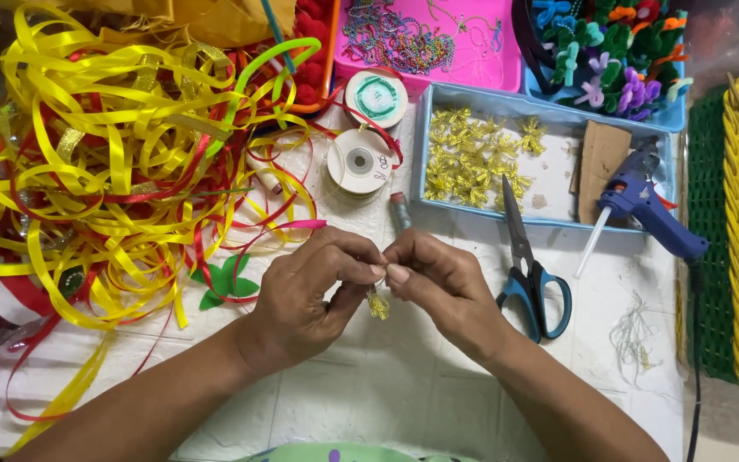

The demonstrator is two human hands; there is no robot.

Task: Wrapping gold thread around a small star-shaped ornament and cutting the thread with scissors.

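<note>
The left hand (305,287) and right hand (438,287) meet fingertip to fingertip over the middle of the white bench (404,393), both pinched shut on a small gold ornament (377,305) that dangles just below the thumbs. The piece is tiny, so the work seems best done with a light thumb-and-forefinger pinch, close to where it is joined, letting it hang free rather than crushing its loops. Just beside the right hand lie blue-handled scissors (528,274), blades toward a pale blue tray (425,145) holding more gold bows (472,158), a brown card piece and a blue glue gun (643,205). Beyond the hands sit two ribbon spools (359,161); to the left sprawls a tangle of yellow and red ribbon (113,162), best kept away from the fingers so nothing snags.
</note>
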